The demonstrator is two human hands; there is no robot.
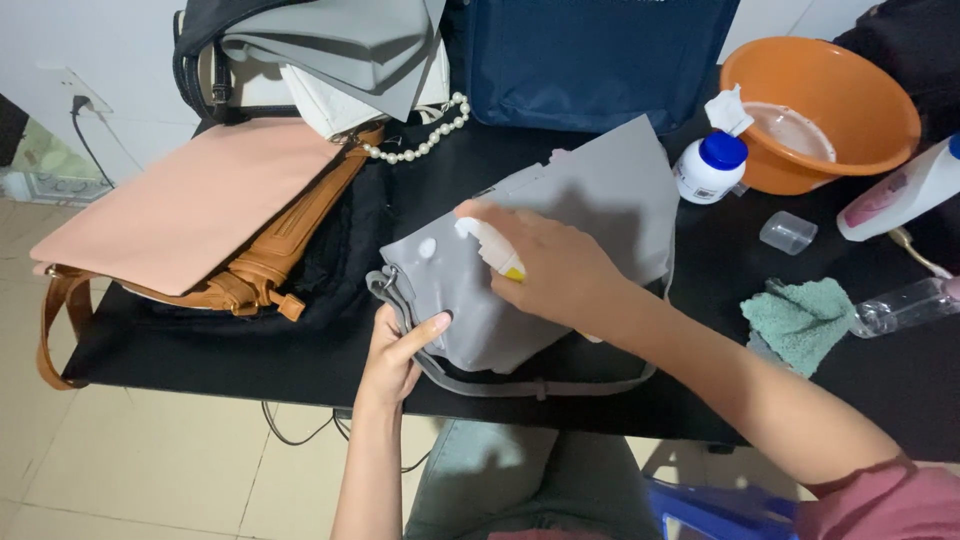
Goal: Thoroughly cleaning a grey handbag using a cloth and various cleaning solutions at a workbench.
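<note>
Centrally placed: grey bag, lying flat on the black tabletop near its front edge. Right hand rests on the bag, fingers curled around a small white-and-yellow object, pressed to the grey surface beside a pale smear. Left hand pinches the bag's lower left corner, thumb on top. Left of the bag: tan leather bag under a pink flat pouch; pearl strand behind. Right of it: white bottle with blue cap, orange basin, clear small container, green cloth.
</note>
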